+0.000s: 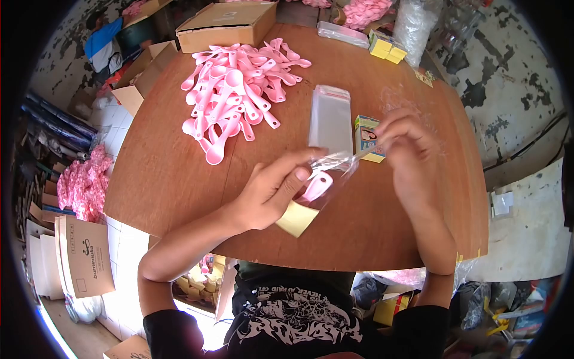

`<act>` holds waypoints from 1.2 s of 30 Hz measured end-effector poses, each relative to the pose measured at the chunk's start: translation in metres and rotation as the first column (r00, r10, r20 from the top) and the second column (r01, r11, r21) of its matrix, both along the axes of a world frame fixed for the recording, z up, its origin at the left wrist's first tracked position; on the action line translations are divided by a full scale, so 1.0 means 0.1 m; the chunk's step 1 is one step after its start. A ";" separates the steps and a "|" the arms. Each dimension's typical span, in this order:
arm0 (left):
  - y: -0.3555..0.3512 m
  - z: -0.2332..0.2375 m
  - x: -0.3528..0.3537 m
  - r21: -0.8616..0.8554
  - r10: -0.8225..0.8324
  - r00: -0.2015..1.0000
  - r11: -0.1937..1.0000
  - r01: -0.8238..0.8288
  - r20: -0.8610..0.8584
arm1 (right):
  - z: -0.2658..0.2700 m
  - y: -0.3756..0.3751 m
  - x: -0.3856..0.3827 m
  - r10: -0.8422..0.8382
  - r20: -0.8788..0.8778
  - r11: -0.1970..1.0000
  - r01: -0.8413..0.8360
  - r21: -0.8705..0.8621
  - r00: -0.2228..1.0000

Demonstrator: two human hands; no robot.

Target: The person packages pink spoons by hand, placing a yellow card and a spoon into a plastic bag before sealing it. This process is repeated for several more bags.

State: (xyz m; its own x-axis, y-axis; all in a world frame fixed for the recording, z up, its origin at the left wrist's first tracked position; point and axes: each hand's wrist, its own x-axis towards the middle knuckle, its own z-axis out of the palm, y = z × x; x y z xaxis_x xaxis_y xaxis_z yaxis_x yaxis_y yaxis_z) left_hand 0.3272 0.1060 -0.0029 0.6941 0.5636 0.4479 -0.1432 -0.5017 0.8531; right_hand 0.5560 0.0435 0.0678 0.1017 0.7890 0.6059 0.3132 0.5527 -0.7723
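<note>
My left hand [276, 188] is closed on the top of a clear plastic bag [341, 179], thumb pressed over it. Inside the bag show the handle of a pink measuring spoon [317, 186] and a pale yellow card [298, 219] at its lower end. My right hand [411, 146] is raised to the right, blurred, fingers pinched at a thin clear strip [365, 152] that runs from the bag's edge. Beneath and beside that hand stands a small printed box [369, 137] with cards. Left of the box lies a stack of clear plastic bags [330, 119].
A heap of pink measuring spoons [230, 96] covers the table's far left, before a cardboard box [226, 27]. Yellow card stacks [387, 46] and a plastic wrap roll [417, 27] stand at the far right. A carton of yellow cards [203, 287] sits below the near edge.
</note>
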 end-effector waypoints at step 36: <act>-0.06 0.09 0.11 0.059 -0.034 0.997 0.998 0.038 -0.065 | 0.25 -0.17 -0.36 0.036 0.032 0.951 -0.024 -0.308 0.999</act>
State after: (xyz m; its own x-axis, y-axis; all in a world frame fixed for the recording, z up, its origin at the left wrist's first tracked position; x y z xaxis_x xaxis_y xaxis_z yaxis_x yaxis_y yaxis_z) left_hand 0.3378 0.1001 0.0061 0.7418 0.5109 0.4344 -0.1082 -0.5480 0.8294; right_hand 0.5198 0.0263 0.0932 0.0576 0.9399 0.3364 0.3315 0.2999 -0.8945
